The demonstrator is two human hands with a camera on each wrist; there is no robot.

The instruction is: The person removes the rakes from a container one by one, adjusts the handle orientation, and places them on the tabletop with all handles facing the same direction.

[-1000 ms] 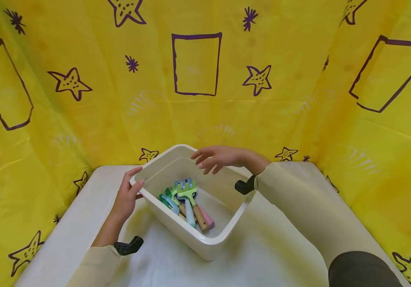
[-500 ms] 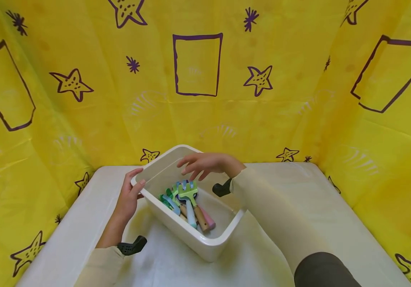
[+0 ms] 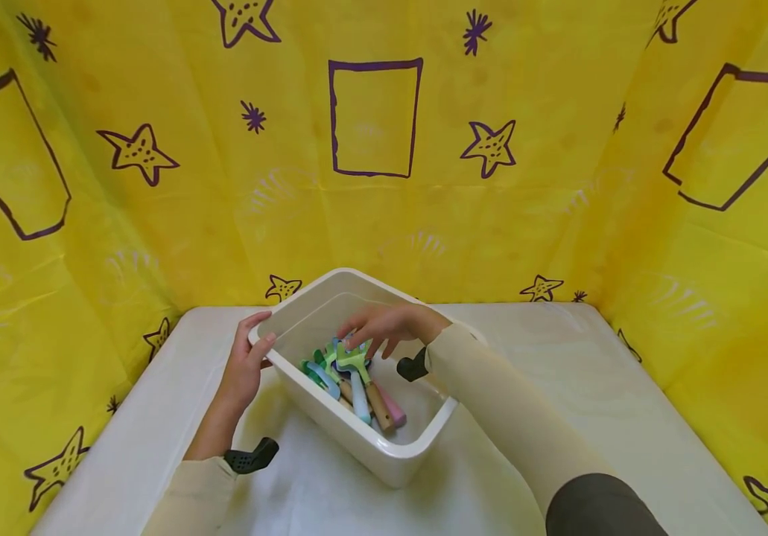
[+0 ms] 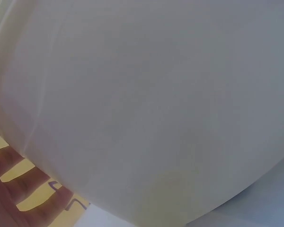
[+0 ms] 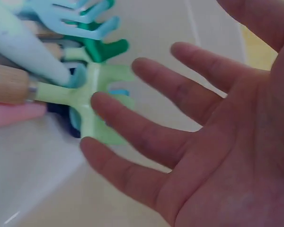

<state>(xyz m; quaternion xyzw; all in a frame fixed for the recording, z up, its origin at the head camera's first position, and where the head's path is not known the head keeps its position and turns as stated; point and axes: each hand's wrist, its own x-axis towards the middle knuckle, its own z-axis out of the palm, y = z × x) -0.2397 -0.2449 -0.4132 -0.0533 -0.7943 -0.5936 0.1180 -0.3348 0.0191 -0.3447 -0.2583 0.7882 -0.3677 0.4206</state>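
Gripping the left corner of the cream bin [image 3: 337, 426] with the fingers of the left hand [image 3: 241, 376], thumb over the rim and other fingers round the outside, above the white bench [image 3: 303, 484]; probably holding light, fairly stiff plastic there, with the lip offering the surest purchase. Looking rightward, finding the loose pile of tools inside the bin, between the two hands' fingers: seeing first a dark green tool [image 5: 111, 48] and a light blue rake [image 5: 51, 16], both looking smooth, thin and stiff, and perhaps proving a little slippery at the tines. Next, noticing a pale blue handle [image 3: 360, 402], smooth and rounded, likely sliding in a loose grasp. Beside it, seeing the pale green fork [image 5: 92, 94] lying uppermost, its head just under the right fingers and its wooden handle [image 3: 381, 409] pointing away from them, toward the bin's near corner; probably being light, rigid and hard to damage, and best being taken round that wooden grip or, failing that, at the neck behind the tines. Then making out a pink handle [image 3: 395, 409] below that wood, partly covered. Lastly, hovering over the fork's head with the right hand [image 3: 393, 321], fingers spread and grasping nothing, leaving any fingertip contact impossible to tell.
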